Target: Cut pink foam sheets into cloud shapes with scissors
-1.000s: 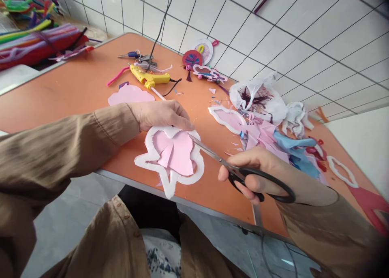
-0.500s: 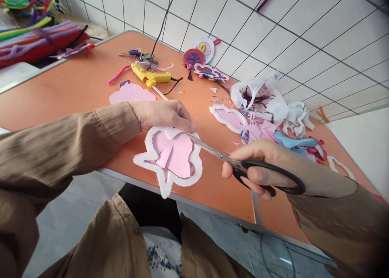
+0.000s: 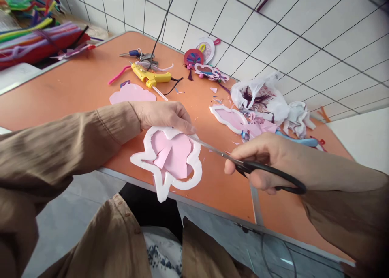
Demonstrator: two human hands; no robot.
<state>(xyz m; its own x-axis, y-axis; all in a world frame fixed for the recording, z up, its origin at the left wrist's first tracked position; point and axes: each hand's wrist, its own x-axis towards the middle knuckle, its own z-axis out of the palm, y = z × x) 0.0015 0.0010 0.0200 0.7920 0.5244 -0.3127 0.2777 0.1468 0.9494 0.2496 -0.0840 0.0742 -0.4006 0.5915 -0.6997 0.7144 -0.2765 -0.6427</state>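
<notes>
My left hand [image 3: 170, 116] pinches the top edge of a white foam outline [image 3: 194, 178] near the table's front edge. Inside that outline lies pink paper [image 3: 179, 152], with a cut strip folded over it. My right hand [image 3: 261, 160] has its thumb and fingers in the black handles of a pair of scissors [image 3: 219, 151]. The blades point left and reach the outline's upper right edge, by my left fingertips, which partly hide their ends. Behind my left wrist rests a pink cloud-shaped piece [image 3: 133, 94].
A yellow glue gun [image 3: 152, 74] lies at the back with keys [image 3: 147, 59] beside it. To the right are a white plastic bag [image 3: 261, 97], another white-edged pink shape [image 3: 229, 119] and scraps. Pipe cleaners [image 3: 39, 43] fill the far left, and a tiled wall stands behind the orange table [image 3: 75, 75].
The scissors' handles have drawn closer together as my right hand closed. The white outline has tilted and shifted slightly left and down at its lower end. My left hand has barely moved.
</notes>
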